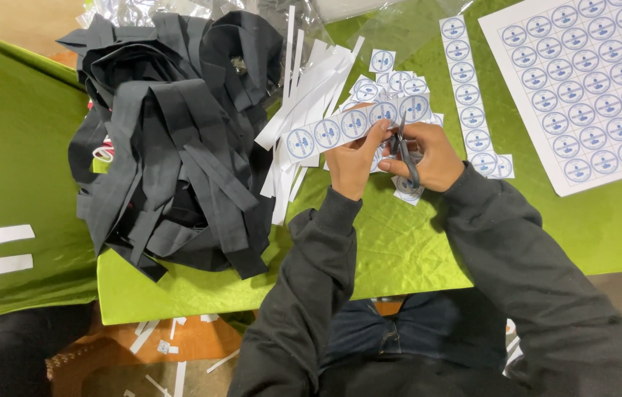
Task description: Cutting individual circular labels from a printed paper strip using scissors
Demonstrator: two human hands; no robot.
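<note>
My left hand [353, 158] pinches a white paper strip [340, 129] printed with blue round labels, held level above the green cloth. My right hand [432, 154] grips grey-handled scissors [403, 151], their blades pointing up into the strip near its right end. Cut square labels [392, 79] lie scattered just beyond my hands. One more cut label [406, 195] lies under my right hand.
A heap of black fabric strips [171, 132] fills the left of the green table cloth [414, 242]. Plain white paper offcuts [303, 95] fan out beside it. A full printed label sheet [590, 81] and a vertical label strip [469, 95] lie at right. Paper scraps litter the floor [178, 345].
</note>
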